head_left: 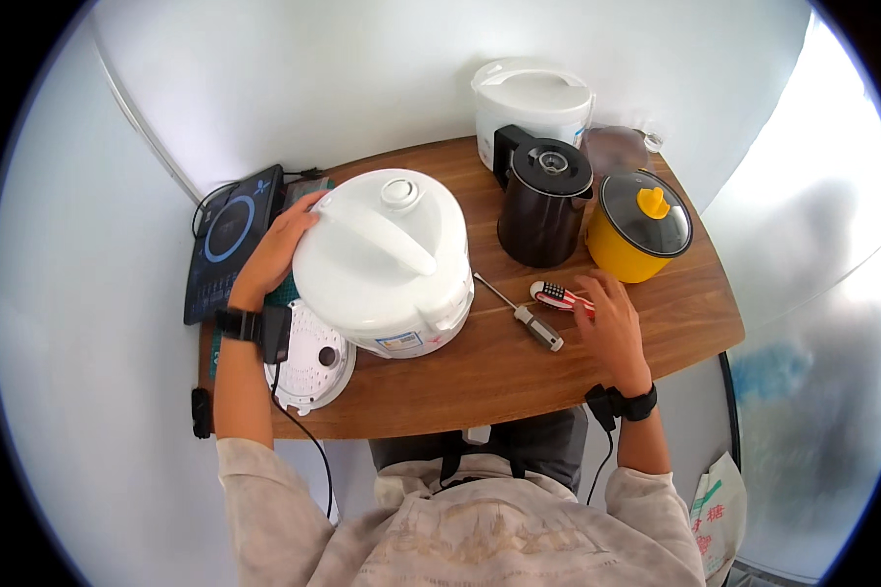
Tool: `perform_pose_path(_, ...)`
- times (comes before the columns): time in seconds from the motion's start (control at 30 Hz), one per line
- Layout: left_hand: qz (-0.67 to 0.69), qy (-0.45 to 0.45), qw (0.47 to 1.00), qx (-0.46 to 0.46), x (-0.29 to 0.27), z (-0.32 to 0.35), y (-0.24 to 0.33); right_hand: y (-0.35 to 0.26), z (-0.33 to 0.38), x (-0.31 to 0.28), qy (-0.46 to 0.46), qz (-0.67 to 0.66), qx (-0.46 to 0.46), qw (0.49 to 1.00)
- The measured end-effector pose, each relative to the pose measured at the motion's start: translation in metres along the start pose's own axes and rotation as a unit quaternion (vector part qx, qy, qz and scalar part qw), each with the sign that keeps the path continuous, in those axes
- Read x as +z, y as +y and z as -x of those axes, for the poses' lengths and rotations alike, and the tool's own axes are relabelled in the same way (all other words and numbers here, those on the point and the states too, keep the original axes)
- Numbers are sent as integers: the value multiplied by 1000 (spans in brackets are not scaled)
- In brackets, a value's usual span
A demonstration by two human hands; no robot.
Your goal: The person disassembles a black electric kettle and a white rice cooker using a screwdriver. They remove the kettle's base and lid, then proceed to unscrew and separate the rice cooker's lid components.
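Note:
A large white rice cooker (382,293) with a ridged lid handle and a round steam vent stands left of the middle of the table. My left hand (284,245) rests against its left side, fingers stretched along the edge of the lid. To the right, my right hand (609,318) hovers at the end of a small hand tool (555,295) with a red, white and black patterned handle, thumb and fingers apart around it. A screwdriver (536,328) with a grey handle lies beside this tool. Partly under the cooker's near left side is a round white perforated cover (308,367).
A black induction hob (230,240) leans at the left edge. Behind stand a black kettle (543,210), a yellow pot (628,259) with a glass lid and another white cooker (529,108). The wooden table (440,396) has a curved front edge; a printed bag (719,519) is below right.

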State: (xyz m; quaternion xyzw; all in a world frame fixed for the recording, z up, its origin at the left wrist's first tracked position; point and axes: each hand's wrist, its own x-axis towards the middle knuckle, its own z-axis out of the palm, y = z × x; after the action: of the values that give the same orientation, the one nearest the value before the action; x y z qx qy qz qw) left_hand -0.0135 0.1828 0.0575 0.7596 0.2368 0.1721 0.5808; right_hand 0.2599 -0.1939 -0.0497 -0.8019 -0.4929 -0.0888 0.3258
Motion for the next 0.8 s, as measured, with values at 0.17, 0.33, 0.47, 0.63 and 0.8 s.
perform_pose_path(0.17,-26,-24,999,-4,-4,-8,1,17,9,11,-14,24,21,999)
perform_pose_path(0.33,-104,41,994,-2,-6,-10,3,29,13,27,-74,20,16,997)
perform_pose_path(0.47,-192,81,977,37,-4,-7,6,24,11,27,-80,30,13,996)
perform_pose_path(0.63,-364,151,911,118,25,8,33,28,12,29,-62,43,2,997)
perform_pose_path(0.8,-407,139,879,205,77,43,63,23,11,30,-63,42,20,997)
